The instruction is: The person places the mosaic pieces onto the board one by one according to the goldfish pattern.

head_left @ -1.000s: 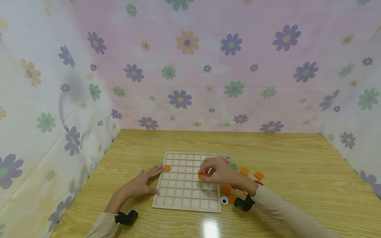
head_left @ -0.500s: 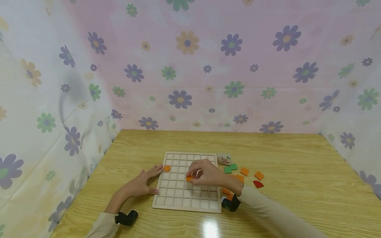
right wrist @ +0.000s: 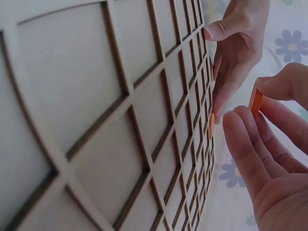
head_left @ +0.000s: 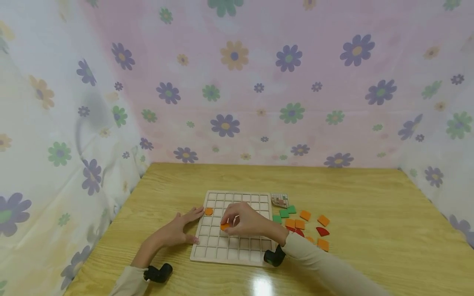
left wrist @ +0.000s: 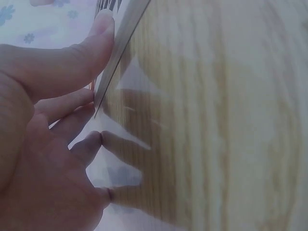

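Observation:
A pale wooden grid board lies on the table, one orange round piece set in a cell by its left edge. My left hand rests at that edge with fingers spread; in the left wrist view its thumb touches the board's side. Over the middle of the board, my right hand pinches an orange piece between thumb and fingertips. The right wrist view shows this orange piece edge-on, apart from the grid.
Right of the board lie several orange square pieces, green squares and red quarter-round pieces. A small printed pattern card sits by the board's upper right corner. Flowered cloth hangs behind the wood-grain table.
My right hand has moved left across the board, carrying the orange piece, which uncovers more loose pieces on the right. The left hand stays at the board's edge.

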